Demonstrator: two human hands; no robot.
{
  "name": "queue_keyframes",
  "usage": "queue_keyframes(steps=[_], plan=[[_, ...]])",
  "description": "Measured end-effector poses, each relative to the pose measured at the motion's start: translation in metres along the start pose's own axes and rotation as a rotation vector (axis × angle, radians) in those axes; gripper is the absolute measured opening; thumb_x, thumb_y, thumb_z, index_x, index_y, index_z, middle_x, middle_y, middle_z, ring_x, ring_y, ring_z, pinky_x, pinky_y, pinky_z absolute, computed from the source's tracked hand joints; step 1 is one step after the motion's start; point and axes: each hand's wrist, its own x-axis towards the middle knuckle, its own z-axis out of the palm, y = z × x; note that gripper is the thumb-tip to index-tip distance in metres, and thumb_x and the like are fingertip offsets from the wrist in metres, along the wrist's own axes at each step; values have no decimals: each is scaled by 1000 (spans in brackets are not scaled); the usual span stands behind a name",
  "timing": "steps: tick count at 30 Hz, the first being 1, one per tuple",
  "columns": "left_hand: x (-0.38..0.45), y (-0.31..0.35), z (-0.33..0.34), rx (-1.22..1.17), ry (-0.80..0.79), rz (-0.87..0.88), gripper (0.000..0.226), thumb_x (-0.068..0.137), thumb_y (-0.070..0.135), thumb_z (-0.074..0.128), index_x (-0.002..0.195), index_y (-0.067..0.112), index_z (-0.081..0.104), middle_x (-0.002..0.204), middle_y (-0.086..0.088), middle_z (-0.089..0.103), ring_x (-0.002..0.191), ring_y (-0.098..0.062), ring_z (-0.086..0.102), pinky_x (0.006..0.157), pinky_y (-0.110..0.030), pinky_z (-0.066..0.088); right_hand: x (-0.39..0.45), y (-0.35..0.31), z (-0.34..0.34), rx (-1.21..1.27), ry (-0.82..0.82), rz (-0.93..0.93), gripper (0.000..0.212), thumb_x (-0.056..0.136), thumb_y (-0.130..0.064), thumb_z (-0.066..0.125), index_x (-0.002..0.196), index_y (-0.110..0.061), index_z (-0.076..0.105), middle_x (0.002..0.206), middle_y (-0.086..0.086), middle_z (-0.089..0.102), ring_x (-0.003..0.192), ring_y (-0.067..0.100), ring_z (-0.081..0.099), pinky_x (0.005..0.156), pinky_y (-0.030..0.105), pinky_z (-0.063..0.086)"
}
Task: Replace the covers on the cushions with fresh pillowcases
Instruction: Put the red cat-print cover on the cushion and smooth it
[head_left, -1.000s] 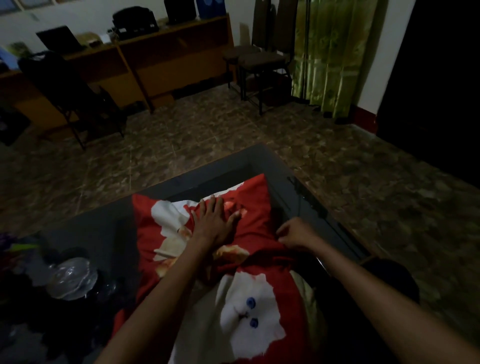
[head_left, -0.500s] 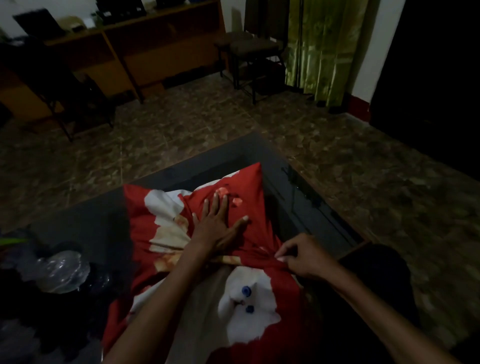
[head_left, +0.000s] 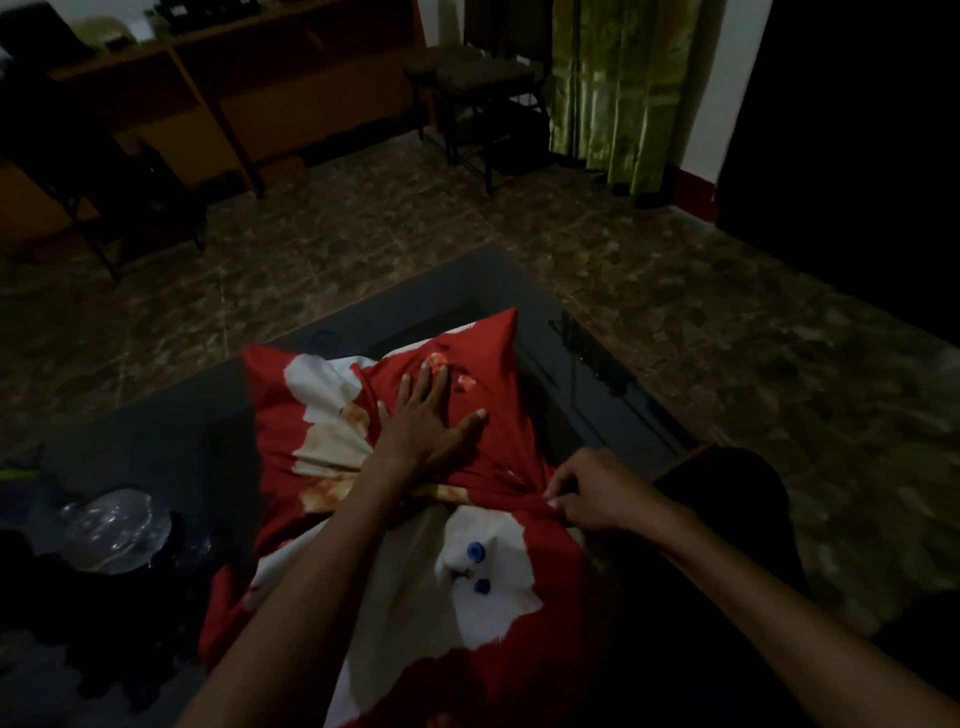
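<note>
The pillowcase (head_left: 467, 597), red with a white cat print, runs lengthways away from you over the dark table (head_left: 197, 431), loose slack nearest your body and the stuffed cushion (head_left: 488, 364) at the far end. Your right hand (head_left: 597, 493) is the nearer one: its fingers pinch a bunched fold of cloth at the right edge, where the filled part meets the slack. Your left hand (head_left: 431, 415) lies further out, fingers straight and spread, palm pressing the cushion down. In my judgement, the coming pull runs toward you along that long axis.
</note>
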Motion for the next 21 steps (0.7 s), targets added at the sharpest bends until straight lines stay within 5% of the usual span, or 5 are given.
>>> queue_keyframes(steps=[3,5,9,13,21], plan=[[-6,3,0,13,5,15,90,91,78,31,160,33,-3,167,5,-12,154,-24,-10,119,-62,-3,12,1,-14,104,10,29,11,93,-21,71,92,-26,80,76,-20,70,76,-5,67,77,21,49],[-12,4,1,55,-5,6,90,91,79,28,160,31,-5,167,3,-13,154,-25,-11,120,-61,-3,24,3,-18,183,165,42,11,91,-20,73,97,-27,78,88,-10,75,85,4,70,81,25,52],[-29,8,4,95,-7,-28,98,87,84,28,160,29,-7,167,1,-15,153,-29,-11,119,-59,-4,26,4,-7,94,154,93,35,77,-20,86,111,-22,77,102,-1,73,91,11,68,76,17,46],[-39,10,10,58,24,-107,101,84,86,27,159,29,-8,166,-1,-16,153,-31,-10,120,-57,-3,23,21,0,55,234,113,17,79,-22,86,95,-20,81,90,-5,76,70,-1,62,56,2,40],[-42,12,12,33,58,-97,99,86,85,22,160,24,-6,166,-1,-15,153,-25,-12,120,-55,-6,17,13,-5,-207,-62,158,20,85,-27,77,97,-12,81,102,5,77,91,15,72,82,28,59]])
